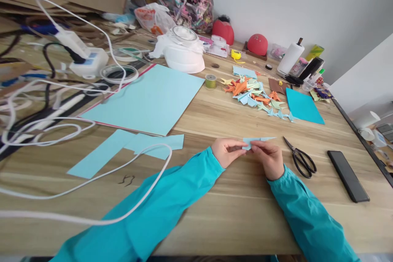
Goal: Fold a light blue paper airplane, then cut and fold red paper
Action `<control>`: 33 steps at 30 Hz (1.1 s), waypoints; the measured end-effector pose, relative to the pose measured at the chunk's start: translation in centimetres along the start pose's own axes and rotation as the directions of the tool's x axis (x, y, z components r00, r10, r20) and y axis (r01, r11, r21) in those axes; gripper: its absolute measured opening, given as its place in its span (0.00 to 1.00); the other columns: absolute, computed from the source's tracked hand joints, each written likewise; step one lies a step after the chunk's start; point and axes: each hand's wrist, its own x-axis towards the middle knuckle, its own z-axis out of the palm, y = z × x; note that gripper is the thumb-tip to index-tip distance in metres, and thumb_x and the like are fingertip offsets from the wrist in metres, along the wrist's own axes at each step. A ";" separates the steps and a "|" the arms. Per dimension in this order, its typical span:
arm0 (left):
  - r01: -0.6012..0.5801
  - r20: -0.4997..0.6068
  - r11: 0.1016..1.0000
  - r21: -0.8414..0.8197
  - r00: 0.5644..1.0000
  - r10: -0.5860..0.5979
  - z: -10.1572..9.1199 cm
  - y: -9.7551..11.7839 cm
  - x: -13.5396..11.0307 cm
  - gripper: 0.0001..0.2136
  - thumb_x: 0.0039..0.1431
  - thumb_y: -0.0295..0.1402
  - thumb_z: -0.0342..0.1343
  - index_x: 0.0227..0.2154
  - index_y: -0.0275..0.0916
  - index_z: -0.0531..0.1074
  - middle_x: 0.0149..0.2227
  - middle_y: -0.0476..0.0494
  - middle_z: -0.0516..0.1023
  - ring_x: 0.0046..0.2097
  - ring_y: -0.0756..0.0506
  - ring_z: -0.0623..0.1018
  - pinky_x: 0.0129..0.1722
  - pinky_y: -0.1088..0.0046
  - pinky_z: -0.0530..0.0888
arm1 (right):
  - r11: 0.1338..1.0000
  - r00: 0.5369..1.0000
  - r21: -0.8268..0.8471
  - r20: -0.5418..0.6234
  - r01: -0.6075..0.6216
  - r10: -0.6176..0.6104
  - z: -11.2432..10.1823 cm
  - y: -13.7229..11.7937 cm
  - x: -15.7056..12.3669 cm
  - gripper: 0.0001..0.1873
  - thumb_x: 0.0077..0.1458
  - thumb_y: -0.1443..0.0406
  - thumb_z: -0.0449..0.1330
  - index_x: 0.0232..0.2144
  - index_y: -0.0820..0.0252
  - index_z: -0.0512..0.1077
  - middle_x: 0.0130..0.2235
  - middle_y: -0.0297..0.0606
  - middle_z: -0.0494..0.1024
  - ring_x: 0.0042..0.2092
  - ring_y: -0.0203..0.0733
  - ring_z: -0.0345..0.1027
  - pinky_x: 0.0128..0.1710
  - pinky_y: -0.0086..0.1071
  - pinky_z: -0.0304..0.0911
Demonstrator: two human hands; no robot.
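Note:
Both my hands meet over the wooden table (233, 221), pinching a small folded piece of light blue paper (258, 140). My left hand (226, 151) grips its left end with closed fingers. My right hand (267, 157) pinches it from the right, and a thin pointed tip sticks out to the right. Both arms wear teal sleeves. Black scissors (301, 159) lie just right of my right hand. A pile of folded paper cranes (253, 94) in orange, blue and green sits beyond my hands.
A large light blue sheet (147, 100) and blue offcuts (129, 149) lie to the left. White cables (92, 180) cross the table's left side. A black phone (348, 175) lies at the right. A teal paper stack (302, 106), white container (182, 51) and thread spool (210, 81) stand farther back.

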 end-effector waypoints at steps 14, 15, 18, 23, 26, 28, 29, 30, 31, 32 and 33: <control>-0.032 0.002 0.999 0.044 1.000 0.032 0.0 -0.3 0.0 0.09 0.41 0.35 0.62 0.27 0.36 0.78 0.26 0.44 0.80 0.26 0.48 0.77 0.27 0.75 0.76 | 0.993 0.995 0.092 0.075 -0.075 0.068 0.1 -0.1 -0.1 0.11 0.39 0.64 0.68 0.31 0.55 0.77 0.29 0.35 0.80 0.31 0.40 0.74 0.34 0.34 0.70; -0.039 -0.004 0.999 0.037 0.999 0.040 0.0 -0.6 0.1 0.10 0.41 0.35 0.62 0.27 0.36 0.78 0.25 0.45 0.79 0.25 0.49 0.77 0.27 0.75 0.76 | 0.993 0.995 0.092 0.076 -0.071 0.064 0.2 -0.1 -0.1 0.11 0.39 0.64 0.68 0.31 0.55 0.77 0.28 0.34 0.80 0.30 0.40 0.74 0.34 0.34 0.70; -0.058 -0.024 0.998 0.029 0.998 0.058 0.1 -1.0 0.2 0.11 0.41 0.38 0.63 0.27 0.36 0.78 0.23 0.45 0.79 0.23 0.49 0.76 0.25 0.75 0.76 | 0.995 0.996 0.081 0.066 -0.060 0.054 0.2 -0.2 -0.2 0.11 0.39 0.65 0.68 0.30 0.54 0.77 0.28 0.34 0.80 0.30 0.40 0.73 0.33 0.34 0.70; -0.025 -0.011 0.999 0.043 1.000 0.026 0.2 -0.3 0.0 0.11 0.43 0.38 0.62 0.27 0.36 0.78 0.26 0.44 0.79 0.24 0.49 0.76 0.26 0.74 0.75 | 0.997 0.998 0.053 0.042 -0.049 0.047 0.2 0.0 -0.1 0.11 0.37 0.65 0.68 0.30 0.54 0.77 0.29 0.34 0.80 0.32 0.41 0.74 0.34 0.35 0.70; -0.043 -0.011 0.996 0.073 0.999 0.044 0.3 0.2 -0.1 0.09 0.45 0.36 0.61 0.28 0.36 0.78 0.28 0.44 0.79 0.25 0.49 0.76 0.28 0.74 0.75 | 0.997 0.998 0.055 0.037 -0.054 0.052 0.2 0.1 -0.1 0.11 0.38 0.66 0.68 0.30 0.53 0.77 0.29 0.33 0.80 0.32 0.40 0.74 0.34 0.34 0.70; -0.103 -0.020 0.988 0.115 0.994 0.106 0.3 0.2 -0.1 0.08 0.46 0.36 0.61 0.27 0.36 0.78 0.29 0.43 0.79 0.27 0.48 0.76 0.29 0.74 0.75 | 0.997 0.998 0.057 0.033 -0.052 0.050 0.2 0.1 -0.1 0.12 0.38 0.67 0.68 0.30 0.53 0.77 0.29 0.33 0.80 0.32 0.39 0.73 0.34 0.33 0.69; -0.138 -0.024 0.981 0.138 0.990 0.142 0.4 0.1 0.0 0.08 0.46 0.35 0.60 0.27 0.36 0.78 0.29 0.43 0.79 0.29 0.48 0.77 0.31 0.73 0.75 | 0.997 0.998 0.058 0.028 -0.049 0.048 0.2 0.1 -0.1 0.12 0.38 0.67 0.68 0.30 0.53 0.77 0.29 0.32 0.80 0.31 0.39 0.73 0.34 0.33 0.69; -0.171 -0.028 0.972 0.158 0.984 0.178 0.4 0.0 0.0 0.07 0.47 0.35 0.60 0.27 0.37 0.78 0.30 0.42 0.79 0.31 0.47 0.77 0.32 0.73 0.75 | 0.997 0.999 0.059 0.021 -0.047 0.046 0.2 0.2 -0.1 0.12 0.38 0.67 0.68 0.30 0.53 0.77 0.29 0.33 0.80 0.31 0.39 0.73 0.34 0.33 0.69; -0.199 -0.031 0.964 0.173 0.978 0.208 0.4 -0.1 0.0 0.07 0.47 0.34 0.60 0.27 0.37 0.78 0.30 0.42 0.79 0.33 0.47 0.77 0.33 0.73 0.75 | 0.997 0.999 0.059 0.014 -0.047 0.046 0.2 0.2 -0.1 0.12 0.37 0.67 0.68 0.30 0.54 0.77 0.29 0.33 0.80 0.31 0.40 0.73 0.34 0.34 0.70; -0.220 -0.034 0.958 0.183 0.973 0.230 0.5 -0.1 0.0 0.06 0.48 0.34 0.60 0.27 0.37 0.78 0.30 0.42 0.79 0.34 0.47 0.77 0.34 0.73 0.75 | 0.997 0.999 0.057 0.008 -0.047 0.047 0.2 0.2 -0.1 0.12 0.37 0.66 0.68 0.30 0.54 0.77 0.29 0.33 0.80 0.32 0.40 0.73 0.35 0.34 0.70; -0.236 -0.034 0.953 0.190 0.968 0.247 0.5 -0.2 0.1 0.06 0.48 0.33 0.60 0.27 0.37 0.78 0.30 0.42 0.79 0.34 0.47 0.77 0.35 0.73 0.75 | 0.997 0.999 0.055 0.003 -0.046 0.046 0.2 0.2 -0.1 0.12 0.37 0.66 0.68 0.30 0.54 0.77 0.30 0.34 0.80 0.32 0.40 0.73 0.35 0.35 0.70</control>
